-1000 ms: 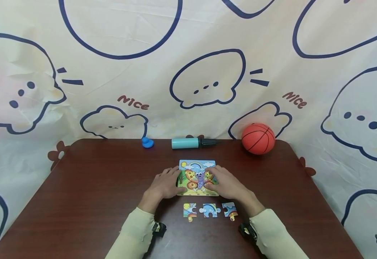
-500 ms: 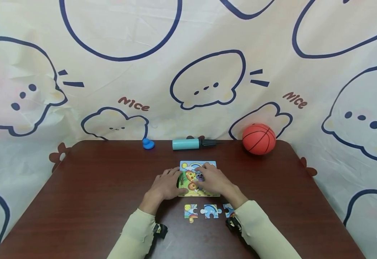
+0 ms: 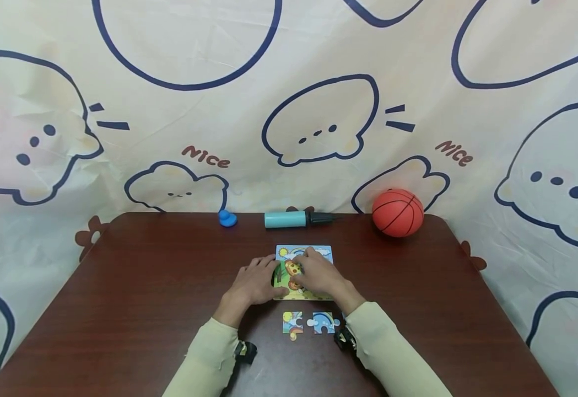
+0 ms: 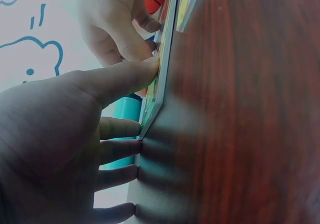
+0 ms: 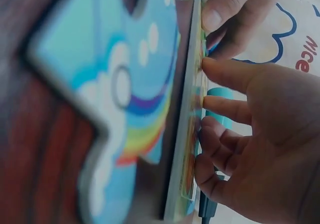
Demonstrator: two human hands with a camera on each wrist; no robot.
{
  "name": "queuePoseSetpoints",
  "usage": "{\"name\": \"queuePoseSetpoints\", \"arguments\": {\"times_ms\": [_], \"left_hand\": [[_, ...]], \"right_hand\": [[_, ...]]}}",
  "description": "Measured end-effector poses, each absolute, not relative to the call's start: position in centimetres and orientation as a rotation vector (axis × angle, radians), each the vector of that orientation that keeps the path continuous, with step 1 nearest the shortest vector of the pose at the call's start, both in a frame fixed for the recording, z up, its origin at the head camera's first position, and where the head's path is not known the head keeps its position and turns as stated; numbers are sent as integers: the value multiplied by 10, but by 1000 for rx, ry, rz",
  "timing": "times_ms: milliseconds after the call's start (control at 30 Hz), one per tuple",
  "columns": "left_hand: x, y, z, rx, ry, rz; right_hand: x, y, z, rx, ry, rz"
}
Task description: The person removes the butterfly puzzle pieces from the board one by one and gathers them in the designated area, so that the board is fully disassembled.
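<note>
The butterfly puzzle (image 3: 292, 269) lies flat on the brown table (image 3: 145, 286), beneath both hands. At its left edge rests the left hand (image 3: 251, 284), thumb on top, straight fingers spread along the side — relaxed, unclenched. The right hand (image 3: 322, 274) touches the puzzle's face with thumb and forefinger; whether they pinch anything, I cannot tell. On its near side lie a sun piece (image 3: 291, 322) and a rainbow piece (image 3: 323, 322) — beyond it, a teal pump (image 3: 285, 219).
</note>
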State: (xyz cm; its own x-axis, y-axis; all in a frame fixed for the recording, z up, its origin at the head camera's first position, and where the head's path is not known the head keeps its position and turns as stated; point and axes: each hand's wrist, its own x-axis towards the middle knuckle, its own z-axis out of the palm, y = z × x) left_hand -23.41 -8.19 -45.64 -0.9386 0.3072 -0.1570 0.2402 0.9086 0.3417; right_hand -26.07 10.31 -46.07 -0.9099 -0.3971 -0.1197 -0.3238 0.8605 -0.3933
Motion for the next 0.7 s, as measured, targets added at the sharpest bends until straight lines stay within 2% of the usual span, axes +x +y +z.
{"name": "queuePoseSetpoints", "arguments": {"times_ms": [700], "left_hand": [[-237,-82,-461,395,2869,496]], "right_hand": [[-267,96,-459,-473,2767,-733]]}}
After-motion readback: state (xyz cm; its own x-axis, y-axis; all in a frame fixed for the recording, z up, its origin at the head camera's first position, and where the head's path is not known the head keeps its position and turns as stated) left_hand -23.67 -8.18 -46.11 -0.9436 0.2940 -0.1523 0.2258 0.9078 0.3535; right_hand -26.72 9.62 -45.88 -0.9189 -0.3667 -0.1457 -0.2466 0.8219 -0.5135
